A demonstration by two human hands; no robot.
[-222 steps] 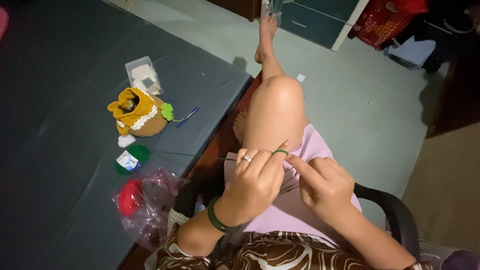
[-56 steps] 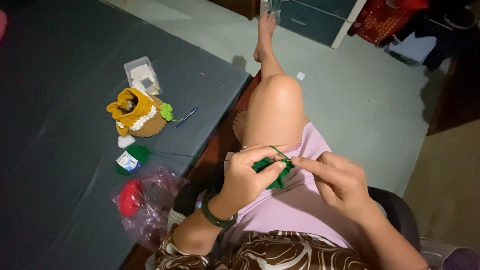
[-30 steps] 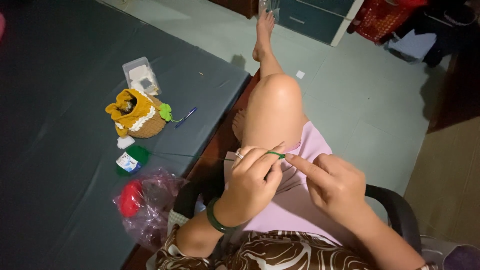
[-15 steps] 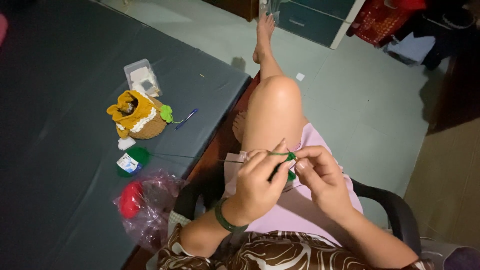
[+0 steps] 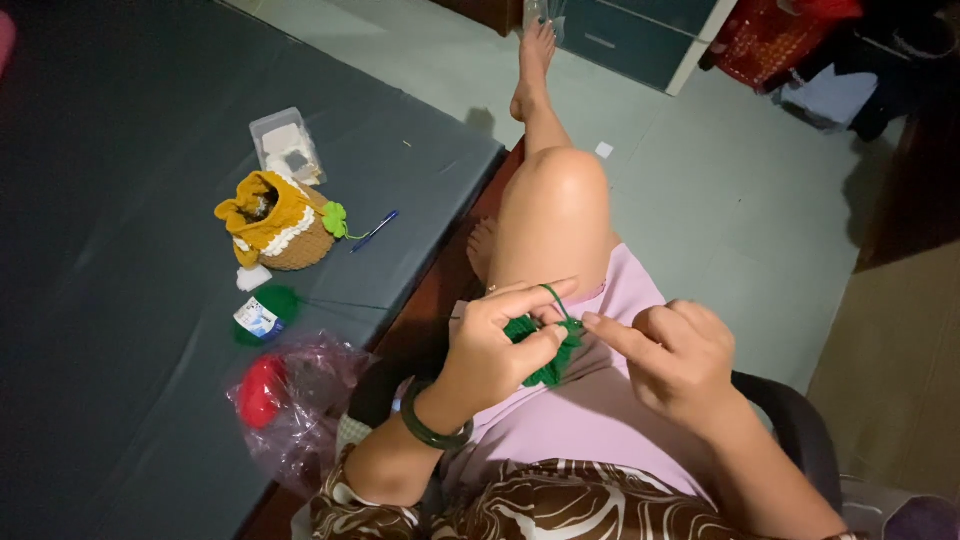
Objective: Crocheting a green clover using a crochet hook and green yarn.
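From the head camera we look down at our lap, where our left hand (image 5: 495,350) pinches a small green crochet piece (image 5: 545,350) between thumb and curled fingers, the forefinger stretched out straight with a loop of green yarn (image 5: 552,298) over it. Our right hand (image 5: 675,355) sits just beside it, fingers curled in and the forefinger pointing at the piece, its tip touching or nearly touching the green work; we cannot tell whether a hook is held inside that fist. The piece rests above our thigh on the pink shorts (image 5: 600,410), between both hands. A dark green bangle (image 5: 430,430) circles our left wrist. To our left lies a dark table (image 5: 120,200), and on it a ball of green yarn (image 5: 262,315), a yellow and brown crochet pouch (image 5: 275,225), a blue pen (image 5: 375,230), a clear plastic box (image 5: 285,145) and a crumpled plastic bag with something red inside (image 5: 290,400).
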